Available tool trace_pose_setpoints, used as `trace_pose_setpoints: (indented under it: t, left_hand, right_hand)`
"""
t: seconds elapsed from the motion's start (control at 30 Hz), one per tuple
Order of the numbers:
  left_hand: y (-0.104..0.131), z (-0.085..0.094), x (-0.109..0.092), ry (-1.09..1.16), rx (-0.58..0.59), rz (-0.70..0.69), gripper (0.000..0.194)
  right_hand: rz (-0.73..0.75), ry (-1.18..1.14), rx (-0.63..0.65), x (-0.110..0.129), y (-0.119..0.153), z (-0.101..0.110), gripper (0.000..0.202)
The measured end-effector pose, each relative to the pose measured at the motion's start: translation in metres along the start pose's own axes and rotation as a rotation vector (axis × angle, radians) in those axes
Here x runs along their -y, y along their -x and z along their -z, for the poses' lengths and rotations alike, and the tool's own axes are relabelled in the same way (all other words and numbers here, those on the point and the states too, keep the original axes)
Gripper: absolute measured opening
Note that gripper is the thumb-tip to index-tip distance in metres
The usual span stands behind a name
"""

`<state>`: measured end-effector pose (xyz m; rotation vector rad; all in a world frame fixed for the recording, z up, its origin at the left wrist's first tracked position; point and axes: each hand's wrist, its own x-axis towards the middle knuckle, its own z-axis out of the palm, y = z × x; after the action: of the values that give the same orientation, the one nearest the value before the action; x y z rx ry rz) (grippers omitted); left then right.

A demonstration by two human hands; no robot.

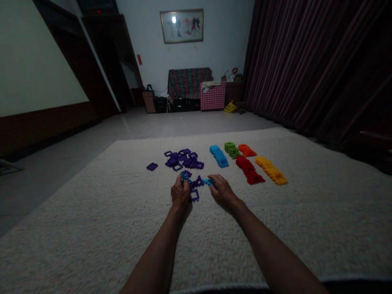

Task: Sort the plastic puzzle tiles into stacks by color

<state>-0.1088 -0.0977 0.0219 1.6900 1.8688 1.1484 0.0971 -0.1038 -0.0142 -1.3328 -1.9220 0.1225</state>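
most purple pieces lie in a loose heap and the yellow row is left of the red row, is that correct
Not quite: in the head view the yellow row is right of the red row, not left. Most purple pieces do lie in a loose heap.

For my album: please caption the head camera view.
Left hand and right hand hold blue pieces by a purple pile, with coloured rows beyond.
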Motion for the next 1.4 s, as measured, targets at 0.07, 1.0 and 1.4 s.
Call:
trace_pose_setpoints:
  t: [0.07, 1.0, 1.4]
  left_hand:
    - [0.000, -0.001, -0.002, -0.003, 0.014, -0.018, 0.044]
    - [-0.013, -0.025, -0.028, -0.425, 0.259, -0.455, 0.041]
    - [-0.016, -0.015, 0.001, -0.459, 0.443, -0.518, 0.062]
  right_hand:
    - [0.031, -0.039, 0.001, -0.005, -0.001, 0.004, 0.045]
    - [-0.233, 0.169, 0.069, -0.029, -0.005, 0.030, 0.052]
    - [-0.196, -0.064, -0.088, -0.025, -0.013, 0.020, 0.050]
